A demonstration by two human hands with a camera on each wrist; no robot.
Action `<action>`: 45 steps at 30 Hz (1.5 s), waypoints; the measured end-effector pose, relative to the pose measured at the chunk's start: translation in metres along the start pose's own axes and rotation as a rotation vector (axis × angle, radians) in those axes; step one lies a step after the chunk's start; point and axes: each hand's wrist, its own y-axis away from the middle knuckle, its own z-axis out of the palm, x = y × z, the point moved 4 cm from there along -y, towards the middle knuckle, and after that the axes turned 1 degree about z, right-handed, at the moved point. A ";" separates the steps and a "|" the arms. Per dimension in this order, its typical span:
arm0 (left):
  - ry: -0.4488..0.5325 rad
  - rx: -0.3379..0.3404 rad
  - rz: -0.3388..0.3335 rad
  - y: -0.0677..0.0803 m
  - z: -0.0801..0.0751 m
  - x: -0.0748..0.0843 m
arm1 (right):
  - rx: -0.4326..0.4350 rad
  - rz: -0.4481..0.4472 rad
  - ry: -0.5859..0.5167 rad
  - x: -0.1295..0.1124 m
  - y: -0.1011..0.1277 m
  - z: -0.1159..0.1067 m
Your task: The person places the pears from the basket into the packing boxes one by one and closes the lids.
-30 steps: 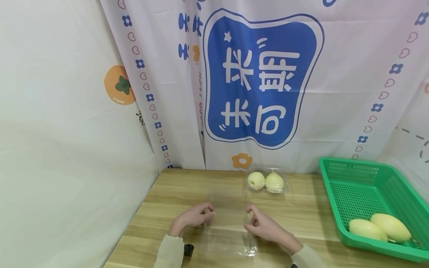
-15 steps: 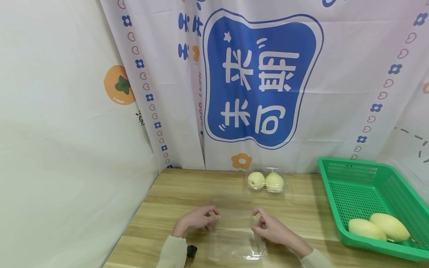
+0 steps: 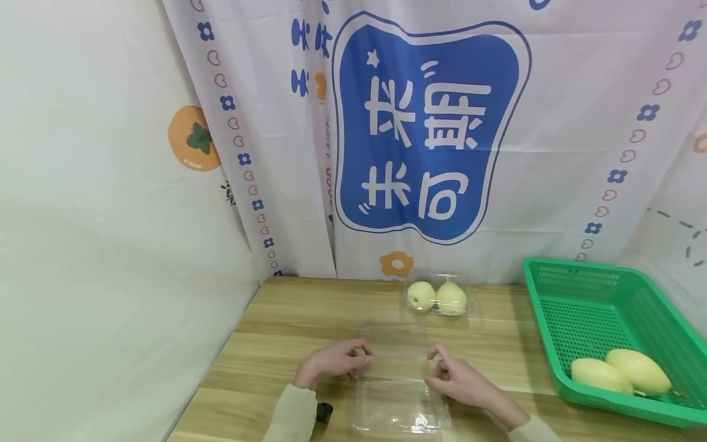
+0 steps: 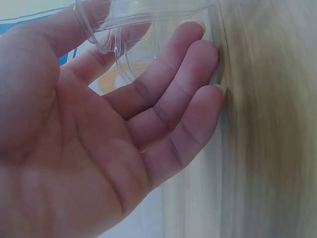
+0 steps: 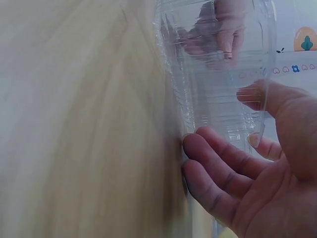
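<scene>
A clear plastic clamshell box (image 3: 393,406) lies unfolded on the wooden table, its two halves lined up front to back between my hands. My left hand (image 3: 338,360) grips its left edge with thumb and index finger; the other fingers are bent near the tabletop in the left wrist view. On the opposite edge, my right hand (image 3: 459,379) holds the box between thumb and index finger (image 5: 265,147). Its remaining fingertips (image 5: 195,171) are close to the table. Nothing is visible inside the clear box.
Behind the hands, a closed clear box (image 3: 471,304) holds two pale yellow pears (image 3: 451,299). A green basket (image 3: 558,362) stands at the right with two more pears (image 3: 637,371) in it. A printed curtain (image 3: 375,258) borders the table's back edge.
Both hands and the unfolded clamshell box have shifted to the right and slightly toward the front. The pears and the basket stay where they were.
</scene>
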 end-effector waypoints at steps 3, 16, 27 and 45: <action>-0.022 0.000 0.007 -0.004 0.003 0.003 | -0.003 0.014 -0.013 0.003 0.003 -0.004; -0.046 0.018 0.060 -0.018 0.022 0.017 | 0.012 0.031 -0.025 0.014 0.019 -0.019; -0.106 0.014 0.095 -0.026 0.031 0.035 | 0.046 0.050 0.008 0.017 0.032 -0.034; -0.196 0.041 0.098 -0.046 0.047 0.047 | 0.126 0.136 0.131 0.021 0.046 -0.055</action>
